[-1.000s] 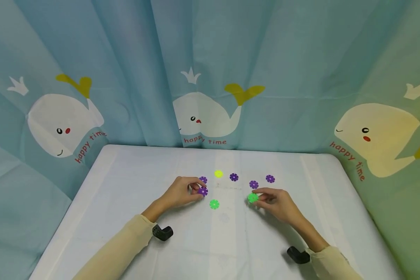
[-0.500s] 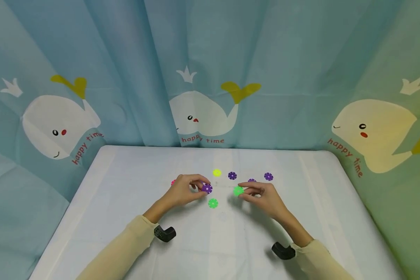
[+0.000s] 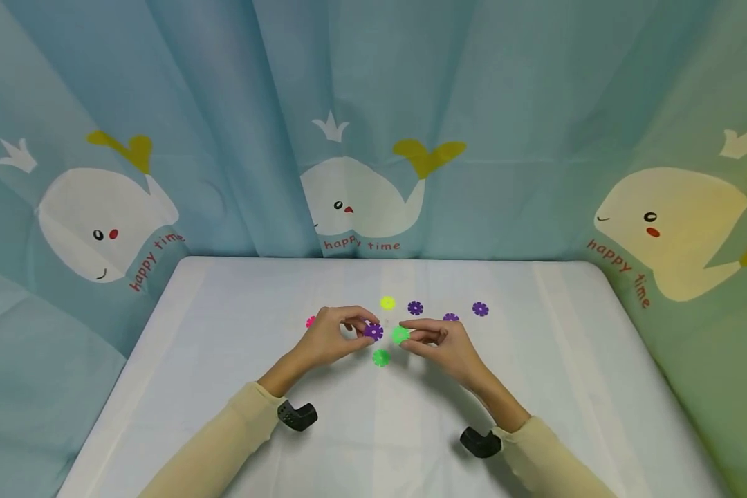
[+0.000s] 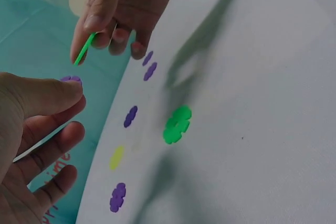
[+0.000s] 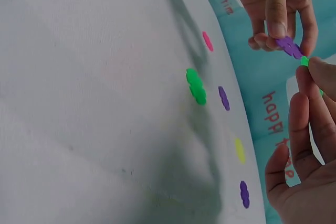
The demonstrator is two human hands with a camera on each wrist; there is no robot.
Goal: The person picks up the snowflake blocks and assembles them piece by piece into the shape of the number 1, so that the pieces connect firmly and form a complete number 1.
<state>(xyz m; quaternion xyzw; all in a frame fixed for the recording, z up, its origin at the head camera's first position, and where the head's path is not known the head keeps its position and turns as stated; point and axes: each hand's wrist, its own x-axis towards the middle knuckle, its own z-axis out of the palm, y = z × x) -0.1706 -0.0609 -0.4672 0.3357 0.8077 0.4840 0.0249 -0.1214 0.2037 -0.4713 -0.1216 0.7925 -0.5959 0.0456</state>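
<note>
My left hand (image 3: 331, 339) pinches a purple snowflake disc (image 3: 374, 332), a flat round piece with notches, between thumb and fingertips. Facing it, my right hand (image 3: 453, 348) pinches a green snowflake disc (image 3: 401, 335) the same way. Both discs are held above the table with a small gap between them in the head view. The left wrist view shows the held green disc (image 4: 85, 49) edge-on, while the thumb covers most of the held purple disc (image 4: 71, 79). A loose green disc (image 3: 381, 357) lies on the table below the hands.
Farther back on the white table (image 3: 535, 387) lie a yellow disc (image 3: 388, 303), several purple discs (image 3: 415, 308) and a pink disc (image 3: 311, 322) partly behind the left hand. One purple disc (image 4: 118, 198) shows in the left wrist view. A whale-print curtain (image 3: 510, 138) surrounds the table.
My right hand has moved left with its green disc, close to the purple one. The left hand has shifted slightly right and up with its disc, uncovering the pink disc.
</note>
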